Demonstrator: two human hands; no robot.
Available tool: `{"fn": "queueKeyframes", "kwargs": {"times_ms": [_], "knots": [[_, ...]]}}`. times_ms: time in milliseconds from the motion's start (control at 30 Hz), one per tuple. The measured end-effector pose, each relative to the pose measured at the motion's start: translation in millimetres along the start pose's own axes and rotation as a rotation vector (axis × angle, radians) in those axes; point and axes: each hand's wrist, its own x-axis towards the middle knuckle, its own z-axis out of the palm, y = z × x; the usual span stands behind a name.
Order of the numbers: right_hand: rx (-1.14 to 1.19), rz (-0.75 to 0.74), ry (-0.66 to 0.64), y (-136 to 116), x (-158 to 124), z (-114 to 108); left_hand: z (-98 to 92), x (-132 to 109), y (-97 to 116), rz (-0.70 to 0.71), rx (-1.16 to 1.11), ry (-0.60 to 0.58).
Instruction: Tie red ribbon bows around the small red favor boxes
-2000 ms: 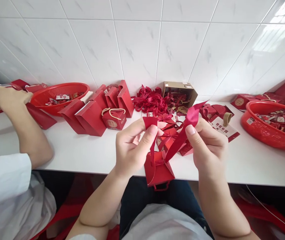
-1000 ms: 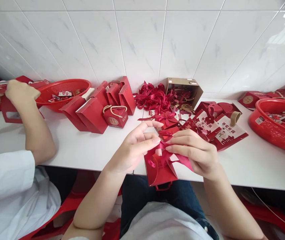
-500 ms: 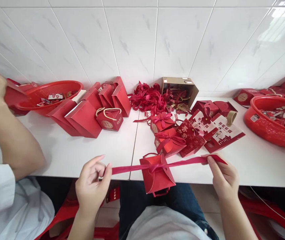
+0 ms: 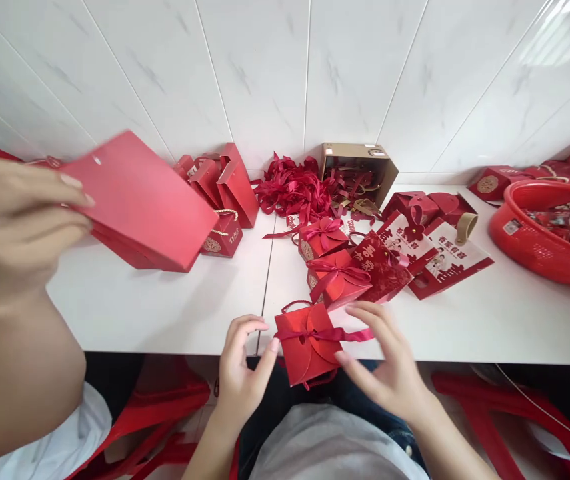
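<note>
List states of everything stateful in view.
small red box: flaps closed, at table edge
ribbon: wrapped round it, no bow, tail lying right
left hand: open, thumb on box's left side
right hand: open, over ribbon tail
bowed box: closed, bow tied
cardboard box: tipped on side, open
co-worker's hand: holding a flat red bag

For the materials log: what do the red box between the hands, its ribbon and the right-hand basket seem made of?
Red box: matte card, likely; crisp folded flaps. Ribbon: satin-like fabric; it shines and drapes limp. Basket: probably moulded plastic; glossy rim, perforated wall.
</note>
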Motion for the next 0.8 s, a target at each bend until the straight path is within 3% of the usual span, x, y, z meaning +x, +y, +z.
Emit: {"fn": "queueKeyframes", "kwargs": {"times_ms": [67, 133, 400, 533, 667, 800], "knots": [[-0.016, 0.025, -0.143, -7, 5, 12, 8.8, 2, 7, -0.018, -0.023, -0.099], [-0.010, 0.070, -0.173, -8, 6, 21, 13.2, 4, 10, -0.048, -0.020, -0.161], [0.045, 0.103, 0.022, 1, -1, 38, 17.1, 14, 10, -0.107, -0.058, -0.206], [0.049, 0.129, 0.035, 0, -4, 40, 19.0, 19, 14, -0.273, -0.105, -0.206], [0.091, 0.229, -0.025, -1, -2, 31, 13.5, 21, 16, -0.436, -0.133, -0.332], [0.115, 0.388, -0.231, 4, 4, 17, 2.7, 23, 9, -0.459, -0.097, -0.509]]}}
